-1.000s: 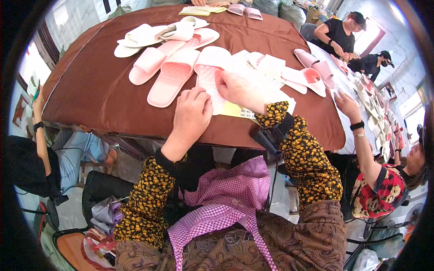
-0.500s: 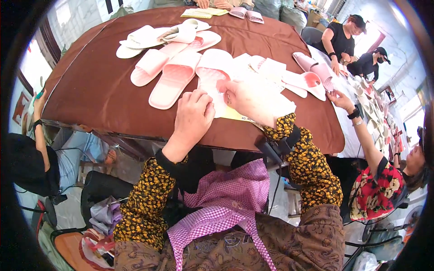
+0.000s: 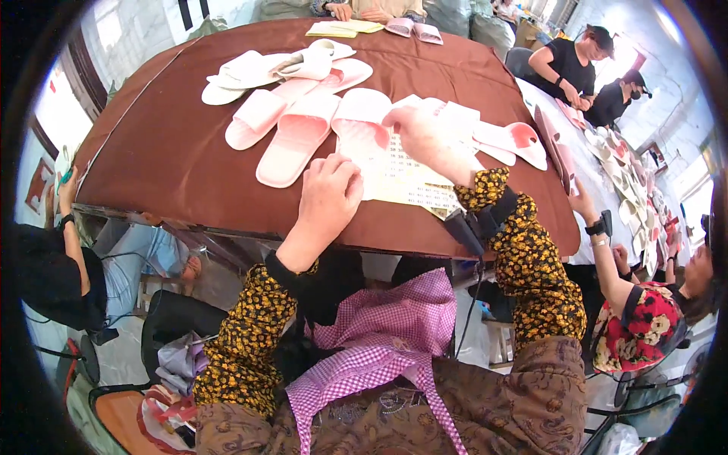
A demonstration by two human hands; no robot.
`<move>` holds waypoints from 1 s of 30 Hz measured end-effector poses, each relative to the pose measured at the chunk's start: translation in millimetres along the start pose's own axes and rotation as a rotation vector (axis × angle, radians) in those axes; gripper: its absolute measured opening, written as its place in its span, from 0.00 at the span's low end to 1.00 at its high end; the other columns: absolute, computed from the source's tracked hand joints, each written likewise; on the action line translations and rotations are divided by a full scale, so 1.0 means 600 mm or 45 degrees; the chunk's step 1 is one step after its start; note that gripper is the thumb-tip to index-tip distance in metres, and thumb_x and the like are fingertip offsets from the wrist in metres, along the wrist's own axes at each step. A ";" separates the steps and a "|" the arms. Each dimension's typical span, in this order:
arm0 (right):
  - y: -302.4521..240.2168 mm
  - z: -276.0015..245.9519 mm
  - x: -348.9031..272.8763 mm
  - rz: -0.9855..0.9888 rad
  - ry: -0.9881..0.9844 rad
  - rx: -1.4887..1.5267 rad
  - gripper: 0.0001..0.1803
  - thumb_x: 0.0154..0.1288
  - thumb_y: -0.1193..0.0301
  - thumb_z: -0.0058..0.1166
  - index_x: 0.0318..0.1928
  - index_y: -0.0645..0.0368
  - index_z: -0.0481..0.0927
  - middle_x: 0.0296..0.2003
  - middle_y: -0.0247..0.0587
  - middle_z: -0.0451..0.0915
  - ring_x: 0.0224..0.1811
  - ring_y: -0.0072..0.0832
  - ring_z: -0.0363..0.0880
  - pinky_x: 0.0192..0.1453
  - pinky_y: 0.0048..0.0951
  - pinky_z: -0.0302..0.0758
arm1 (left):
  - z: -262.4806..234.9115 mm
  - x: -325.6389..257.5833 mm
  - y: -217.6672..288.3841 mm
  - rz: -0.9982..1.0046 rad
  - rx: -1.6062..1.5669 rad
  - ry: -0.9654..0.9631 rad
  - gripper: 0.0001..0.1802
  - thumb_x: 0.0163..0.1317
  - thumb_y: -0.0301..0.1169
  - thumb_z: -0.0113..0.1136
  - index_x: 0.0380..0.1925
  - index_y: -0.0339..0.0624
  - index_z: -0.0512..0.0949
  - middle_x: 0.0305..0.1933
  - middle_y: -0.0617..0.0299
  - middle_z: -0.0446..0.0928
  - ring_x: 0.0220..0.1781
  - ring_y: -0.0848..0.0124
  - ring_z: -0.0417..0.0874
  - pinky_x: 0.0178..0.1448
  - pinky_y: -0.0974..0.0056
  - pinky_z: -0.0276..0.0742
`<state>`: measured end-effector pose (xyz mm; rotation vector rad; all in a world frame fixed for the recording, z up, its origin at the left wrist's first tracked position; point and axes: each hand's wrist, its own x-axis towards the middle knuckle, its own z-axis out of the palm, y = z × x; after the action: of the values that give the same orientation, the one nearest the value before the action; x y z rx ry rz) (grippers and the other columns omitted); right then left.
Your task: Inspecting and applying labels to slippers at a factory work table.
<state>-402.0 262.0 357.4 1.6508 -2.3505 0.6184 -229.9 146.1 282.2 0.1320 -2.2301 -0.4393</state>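
In front of me on the brown-covered table lies a pale pink slipper [image 3: 363,114] with its strap at the far end. My left hand [image 3: 327,199] is closed beside its near end, fingers curled; what they grip is hidden. Over a printed sheet of small labels [image 3: 402,182], white and yellowish, reaches my right hand [image 3: 434,144]. Its thumb and fingers are pinched together at the right edge of the slipper's strap, and anything between them is too small to make out. A second pink slipper [image 3: 292,148] rests just left of the first.
More pink and white slippers lie further left [image 3: 250,70] and right [image 3: 506,136]. At right, a co-worker's hand [image 3: 584,203] holds a pink slipper [image 3: 552,144] beside a white table of slippers. Another person sits across the far edge, near yellow sheets [image 3: 345,29].
My right hand has shifted slightly right and away from me, showing more of the label sheet. My left hand stays closed in nearly the same place. The right co-worker's slipper has moved and tilted.
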 end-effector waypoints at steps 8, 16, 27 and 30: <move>0.038 0.058 0.064 -0.027 0.093 0.039 0.23 0.62 0.62 0.52 0.54 0.63 0.73 0.47 0.55 0.76 0.49 0.52 0.76 0.54 0.47 0.72 | -0.074 0.023 -0.076 -0.171 -0.031 0.083 0.11 0.57 0.30 0.58 0.37 0.35 0.79 0.46 0.49 0.79 0.51 0.50 0.77 0.57 0.53 0.70; 0.039 0.071 0.097 0.023 -0.127 0.501 0.26 0.59 0.58 0.57 0.53 0.62 0.75 0.50 0.59 0.76 0.52 0.54 0.75 0.58 0.45 0.72 | -0.110 0.023 -0.150 -0.568 0.377 -0.378 0.27 0.57 0.42 0.61 0.55 0.41 0.72 0.50 0.48 0.77 0.55 0.47 0.73 0.58 0.46 0.66; -0.008 -0.027 0.059 0.318 -0.010 0.639 0.23 0.56 0.65 0.66 0.48 0.65 0.77 0.31 0.42 0.81 0.27 0.24 0.79 0.28 0.27 0.77 | -0.052 0.031 -0.008 -0.330 -0.164 -0.220 0.30 0.59 0.35 0.62 0.56 0.25 0.69 0.48 0.36 0.77 0.52 0.48 0.79 0.57 0.56 0.73; -0.040 -0.059 0.027 0.230 0.150 0.691 0.21 0.56 0.65 0.66 0.45 0.64 0.77 0.30 0.41 0.80 0.28 0.25 0.79 0.29 0.29 0.77 | -0.046 0.041 0.016 -0.503 -0.305 -0.121 0.36 0.52 0.39 0.67 0.57 0.29 0.67 0.44 0.34 0.78 0.49 0.41 0.78 0.52 0.50 0.73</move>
<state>-388.0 256.9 400.7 1.5305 -2.3937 1.4522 -223.9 141.6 319.7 0.4353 -2.2235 -0.9391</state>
